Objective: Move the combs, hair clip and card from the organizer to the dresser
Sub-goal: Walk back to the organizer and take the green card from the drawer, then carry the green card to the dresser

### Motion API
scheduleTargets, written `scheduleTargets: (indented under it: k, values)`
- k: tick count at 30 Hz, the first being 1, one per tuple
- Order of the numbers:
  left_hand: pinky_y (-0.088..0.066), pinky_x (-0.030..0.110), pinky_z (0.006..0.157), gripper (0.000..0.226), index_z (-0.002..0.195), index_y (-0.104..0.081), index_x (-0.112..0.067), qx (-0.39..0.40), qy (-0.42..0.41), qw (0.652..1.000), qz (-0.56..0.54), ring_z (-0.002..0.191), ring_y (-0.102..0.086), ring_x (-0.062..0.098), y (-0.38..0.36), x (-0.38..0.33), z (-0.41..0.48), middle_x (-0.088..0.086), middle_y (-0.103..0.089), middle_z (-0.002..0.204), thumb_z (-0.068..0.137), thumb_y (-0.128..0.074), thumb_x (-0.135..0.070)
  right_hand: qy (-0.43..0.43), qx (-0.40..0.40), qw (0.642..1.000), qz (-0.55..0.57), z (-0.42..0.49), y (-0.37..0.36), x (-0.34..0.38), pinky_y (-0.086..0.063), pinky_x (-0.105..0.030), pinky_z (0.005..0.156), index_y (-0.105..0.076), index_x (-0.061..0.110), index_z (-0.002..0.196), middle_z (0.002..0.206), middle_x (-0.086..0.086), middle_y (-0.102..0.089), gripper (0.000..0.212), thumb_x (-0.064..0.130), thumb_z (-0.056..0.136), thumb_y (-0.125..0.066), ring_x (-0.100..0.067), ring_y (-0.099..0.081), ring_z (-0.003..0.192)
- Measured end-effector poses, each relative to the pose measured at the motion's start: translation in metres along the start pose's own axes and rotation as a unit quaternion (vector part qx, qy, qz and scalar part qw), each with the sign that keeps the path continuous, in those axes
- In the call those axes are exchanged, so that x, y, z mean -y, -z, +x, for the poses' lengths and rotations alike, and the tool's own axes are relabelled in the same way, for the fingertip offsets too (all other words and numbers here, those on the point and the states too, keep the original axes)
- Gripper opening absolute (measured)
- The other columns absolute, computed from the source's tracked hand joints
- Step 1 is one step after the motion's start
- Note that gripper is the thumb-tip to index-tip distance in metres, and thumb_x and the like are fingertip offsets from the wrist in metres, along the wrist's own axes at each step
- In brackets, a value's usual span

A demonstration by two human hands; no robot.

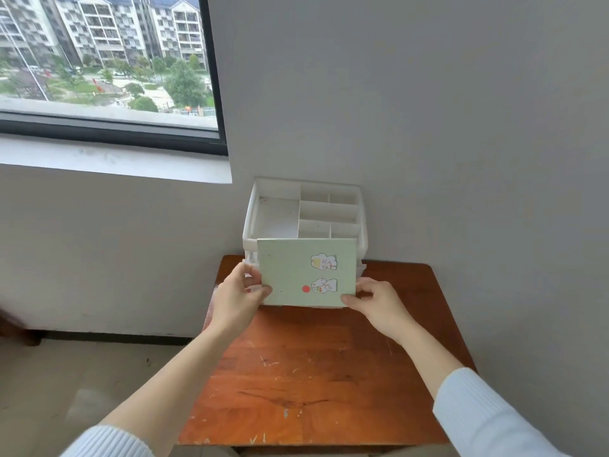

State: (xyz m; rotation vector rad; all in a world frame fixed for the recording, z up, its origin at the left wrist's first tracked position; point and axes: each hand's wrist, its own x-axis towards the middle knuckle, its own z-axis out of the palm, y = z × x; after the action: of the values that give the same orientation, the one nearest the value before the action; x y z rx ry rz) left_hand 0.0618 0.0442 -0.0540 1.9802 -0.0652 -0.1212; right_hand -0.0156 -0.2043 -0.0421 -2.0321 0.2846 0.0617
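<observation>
A pale green card with two rabbit stickers and a red dot is held up in front of the white organizer. My left hand pinches its left edge and my right hand pinches its lower right corner. The organizer stands at the back of the reddish wooden dresser, against the wall. Its top compartments look bare. The card hides the organizer's lower front. No combs or hair clip show.
A grey wall rises right behind the organizer. A window with a white sill is at the upper left. The dresser top in front of my hands is scratched wood. The floor lies to the left of the dresser.
</observation>
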Motion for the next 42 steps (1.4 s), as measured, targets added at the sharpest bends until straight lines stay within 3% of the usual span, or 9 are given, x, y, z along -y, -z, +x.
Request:
scheduleTargets:
  k: [7, 13, 18, 21, 25, 30, 33, 37, 42]
  values:
    - [-0.039, 0.007, 0.057, 0.031, 0.098, -0.058, -0.025, -0.015, 0.004, 1.000, 0.011, 0.078, -0.061, -0.004, -0.004, -0.005, 0.014, -0.010, -0.068, 0.087, 0.075, -0.072, -0.010, 0.015, 0.012, 0.999, -0.029, 0.017, 0.003, 0.001, -0.039, -0.028, 0.101, -0.075, 0.019, 0.094, 0.127, 0.008, -0.060, 0.012, 0.017, 0.084, -0.069, -0.010, -0.053, 0.117]
    - [-0.044, 0.004, 0.062, 0.019, 0.093, -0.068, -0.023, -0.048, 0.029, 0.998, -0.003, 0.082, -0.066, -0.005, 0.018, 0.004, -0.025, -0.011, -0.072, 0.087, 0.077, -0.071, -0.012, 0.057, 0.088, 0.994, -0.023, 0.004, -0.003, 0.010, -0.044, -0.005, 0.071, -0.072, 0.046, 0.084, 0.095, 0.031, -0.071, 0.026, 0.020, 0.086, -0.068, 0.012, -0.061, 0.093]
    - [-0.055, 0.024, 0.080, 0.016, 0.094, -0.070, -0.019, -0.136, 0.087, 0.986, -0.050, 0.088, -0.071, 0.007, 0.048, 0.024, -0.089, -0.005, -0.076, 0.092, 0.079, -0.071, -0.013, 0.076, 0.182, 0.980, -0.022, 0.001, -0.038, 0.024, -0.046, -0.023, 0.088, -0.074, 0.034, 0.100, 0.105, 0.017, -0.073, 0.019, 0.022, 0.087, -0.067, -0.002, -0.063, 0.104]
    - [-0.051, 0.011, 0.068, 0.014, 0.087, -0.070, -0.025, -0.214, 0.128, 0.967, -0.056, 0.080, -0.069, -0.006, 0.066, 0.038, -0.140, -0.012, -0.076, 0.086, 0.078, -0.070, -0.015, 0.121, 0.238, 0.962, -0.053, -0.009, -0.071, 0.036, -0.050, -0.024, 0.077, -0.072, 0.040, 0.099, 0.097, 0.022, -0.074, 0.016, 0.031, 0.087, -0.065, -0.001, -0.065, 0.094]
    - [-0.045, 0.009, 0.064, 0.016, 0.078, -0.068, -0.027, -0.329, 0.188, 0.922, -0.079, 0.077, -0.066, -0.009, 0.088, 0.061, -0.229, -0.013, -0.074, 0.082, 0.077, -0.072, -0.012, 0.176, 0.344, 0.920, -0.072, -0.040, -0.129, 0.054, -0.056, -0.020, 0.064, -0.072, 0.038, 0.092, 0.094, 0.009, -0.077, 0.018, 0.021, 0.086, -0.069, 0.000, -0.069, 0.071]
    - [-0.051, 0.032, 0.083, 0.009, 0.086, -0.067, -0.013, -0.445, 0.250, 0.853, -0.106, 0.088, -0.070, 0.018, 0.115, 0.084, -0.364, 0.005, -0.075, 0.091, 0.078, -0.071, -0.009, 0.212, 0.466, 0.852, -0.110, -0.117, -0.212, 0.073, -0.056, -0.035, 0.078, -0.075, 0.036, 0.089, 0.088, 0.010, -0.078, 0.016, 0.021, 0.085, -0.068, -0.020, -0.071, 0.084]
    - [-0.049, 0.031, 0.081, 0.008, 0.086, -0.067, -0.011, -0.520, 0.272, 0.803, -0.102, 0.085, -0.069, 0.020, 0.130, 0.097, -0.452, 0.006, -0.074, 0.086, 0.079, -0.070, -0.008, 0.248, 0.532, 0.799, -0.131, -0.183, -0.264, 0.089, -0.051, -0.025, 0.073, -0.076, 0.032, 0.086, 0.088, 0.006, -0.078, 0.012, 0.023, 0.085, -0.068, -0.017, -0.071, 0.084]
    - [-0.045, 0.030, 0.079, 0.014, 0.094, -0.064, -0.002, -0.613, 0.290, 0.725, -0.117, 0.081, -0.065, 0.021, 0.150, 0.119, -0.574, 0.015, -0.072, 0.089, 0.082, -0.068, -0.005, 0.305, 0.601, 0.721, -0.159, -0.292, -0.335, 0.110, -0.039, -0.020, 0.057, -0.074, 0.028, 0.082, 0.088, -0.002, -0.076, 0.010, 0.022, 0.086, -0.067, -0.005, -0.058, 0.064]
    - [-0.047, 0.022, 0.068, 0.010, 0.092, -0.060, -0.006, -0.695, 0.283, 0.649, -0.127, 0.065, -0.060, 0.012, 0.174, 0.142, -0.737, 0.014, -0.070, 0.084, 0.084, -0.066, -0.004, 0.375, 0.647, 0.641, -0.173, -0.449, -0.426, 0.119, -0.041, -0.021, 0.062, -0.075, 0.011, 0.096, 0.089, -0.010, -0.074, 0.015, 0.019, 0.087, -0.066, -0.012, -0.054, 0.071]
